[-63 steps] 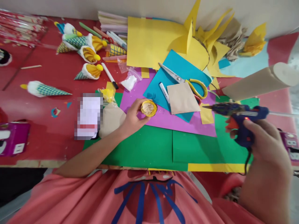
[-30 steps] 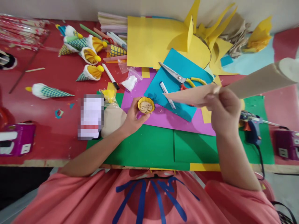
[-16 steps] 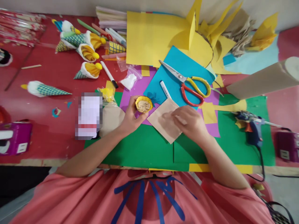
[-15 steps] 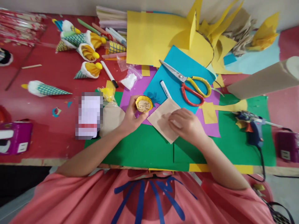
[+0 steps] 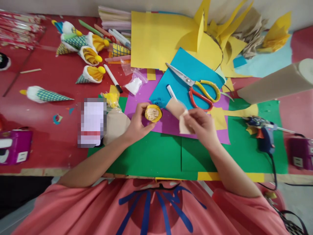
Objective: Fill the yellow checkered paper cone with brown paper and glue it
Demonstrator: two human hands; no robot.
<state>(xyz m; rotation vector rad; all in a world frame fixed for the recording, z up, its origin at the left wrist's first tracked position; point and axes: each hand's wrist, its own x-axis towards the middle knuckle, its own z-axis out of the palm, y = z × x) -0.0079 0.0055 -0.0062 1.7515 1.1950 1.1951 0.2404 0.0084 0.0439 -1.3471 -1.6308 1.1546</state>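
Lifted off the green sheet [image 5: 151,153] since a moment ago, the brown paper square [image 5: 177,108] now curls pinched in the right hand [image 5: 201,125]. Its edge is just beside the yellow paper cup [image 5: 153,113], which the left hand [image 5: 137,125] grips above the purple sheet [image 5: 168,125].

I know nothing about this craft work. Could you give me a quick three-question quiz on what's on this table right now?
1. True or false: the glue gun lies on the green sheet, in neither hand.
2. The left hand holds: A) a marker, B) a small yellow round piece, C) a pair of scissors.
3. What do the fingers of the right hand grip?

Key: 1 true; 2 B; 3 a piece of brown paper.
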